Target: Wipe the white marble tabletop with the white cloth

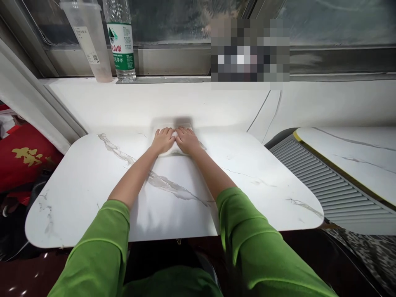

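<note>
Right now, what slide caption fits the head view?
Left hand and right hand rest side by side on a pale cloth near the far edge of a marble-patterned white table.

White cloth (pixel 174 151) partly hidden under hands (pixel 163 141). Far left: bottle (pixel 121 45) cut off by upper edge, cup label (pixel 86 44) print unreadable. Pixelated patch (pixel 247 53), far side, contents masked. Red item (pixel 27 159) cut off left.

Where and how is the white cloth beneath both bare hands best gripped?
Probably pinch the white cloth at its near edge, from the person's side: that edge shows between the wrists, while the left hand and right hand cover much beyond it.
</note>
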Available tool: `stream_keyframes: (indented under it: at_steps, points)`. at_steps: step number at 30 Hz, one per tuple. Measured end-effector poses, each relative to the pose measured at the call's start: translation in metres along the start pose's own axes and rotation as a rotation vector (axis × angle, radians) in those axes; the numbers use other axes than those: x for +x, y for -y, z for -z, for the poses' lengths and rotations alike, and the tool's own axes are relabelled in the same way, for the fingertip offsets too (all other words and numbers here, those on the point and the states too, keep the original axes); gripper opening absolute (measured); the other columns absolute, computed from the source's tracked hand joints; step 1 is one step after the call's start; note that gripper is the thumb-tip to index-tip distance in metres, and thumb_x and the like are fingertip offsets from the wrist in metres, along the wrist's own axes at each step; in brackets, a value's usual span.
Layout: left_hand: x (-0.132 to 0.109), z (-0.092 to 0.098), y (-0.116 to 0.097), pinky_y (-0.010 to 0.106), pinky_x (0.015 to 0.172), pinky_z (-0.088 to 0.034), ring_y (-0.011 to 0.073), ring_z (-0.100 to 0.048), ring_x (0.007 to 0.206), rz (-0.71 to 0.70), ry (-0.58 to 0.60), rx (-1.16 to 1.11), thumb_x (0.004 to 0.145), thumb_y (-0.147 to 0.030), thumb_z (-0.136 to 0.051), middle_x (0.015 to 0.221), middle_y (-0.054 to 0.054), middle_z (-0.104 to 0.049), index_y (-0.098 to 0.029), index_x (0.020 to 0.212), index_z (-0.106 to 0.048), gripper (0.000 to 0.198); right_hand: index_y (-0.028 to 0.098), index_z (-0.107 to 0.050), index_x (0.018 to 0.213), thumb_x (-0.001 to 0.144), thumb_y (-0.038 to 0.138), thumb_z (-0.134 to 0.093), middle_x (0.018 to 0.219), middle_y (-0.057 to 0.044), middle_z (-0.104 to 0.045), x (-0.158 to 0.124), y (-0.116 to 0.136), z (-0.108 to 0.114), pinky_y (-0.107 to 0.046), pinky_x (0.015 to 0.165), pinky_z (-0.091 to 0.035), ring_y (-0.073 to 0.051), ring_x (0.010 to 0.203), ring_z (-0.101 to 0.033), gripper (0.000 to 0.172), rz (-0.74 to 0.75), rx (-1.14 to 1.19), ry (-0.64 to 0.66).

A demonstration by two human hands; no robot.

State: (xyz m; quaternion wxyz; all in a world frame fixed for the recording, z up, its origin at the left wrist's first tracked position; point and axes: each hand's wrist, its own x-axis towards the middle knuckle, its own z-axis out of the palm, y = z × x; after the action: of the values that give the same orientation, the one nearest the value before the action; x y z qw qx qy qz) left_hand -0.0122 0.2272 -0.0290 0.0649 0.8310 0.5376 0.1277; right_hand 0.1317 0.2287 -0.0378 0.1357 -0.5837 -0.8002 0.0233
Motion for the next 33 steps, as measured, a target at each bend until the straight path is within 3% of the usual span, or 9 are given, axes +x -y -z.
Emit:
stream_keyframes:
  at_steps: [17,22,29,33]
  points:
    - [-0.057,0.006,-0.018,0.048,0.128,-0.017,0.0208,-0.031,0.153,0.078,0.013,0.007,0.105,-0.028,-0.028,0.163,0.01,-0.04,-0.021,0.149,-0.042,0.047,0.007,-0.044,0.153,0.101,0.022,-0.028,0.162,-0.014,-0.038,-0.047,0.021,0.008,-0.04,0.127,-0.021,-0.023,0.153,-0.033,0.057,0.032,-0.012,0.042]
    - [-0.078,0.01,-0.026,0.048,0.128,-0.016,0.0221,-0.029,0.154,0.082,0.025,-0.001,0.105,-0.029,-0.027,0.164,0.012,-0.038,-0.017,0.151,-0.041,0.049,0.007,-0.043,0.154,0.101,0.022,-0.027,0.163,-0.013,-0.038,-0.066,0.032,0.014,-0.04,0.127,-0.021,-0.023,0.153,-0.032,0.057,0.045,-0.018,0.056]
    - [-0.132,0.019,-0.032,0.048,0.129,-0.017,0.022,-0.029,0.154,0.023,0.061,-0.014,0.106,-0.03,-0.029,0.164,0.009,-0.039,-0.021,0.152,-0.04,0.048,0.0,-0.038,0.156,0.102,0.023,-0.027,0.163,-0.018,-0.034,-0.118,0.064,0.019,-0.046,0.127,-0.02,-0.028,0.154,-0.029,0.059,0.038,-0.032,0.089]
    - [-0.171,0.02,-0.025,0.054,0.127,-0.019,0.026,-0.03,0.154,-0.029,0.046,-0.043,0.106,-0.033,-0.03,0.162,0.012,-0.04,-0.021,0.151,-0.041,0.048,0.0,-0.039,0.155,0.102,0.023,-0.029,0.162,-0.019,-0.037,-0.147,0.089,0.019,-0.047,0.126,-0.024,-0.029,0.153,-0.032,0.058,0.077,-0.049,0.088]
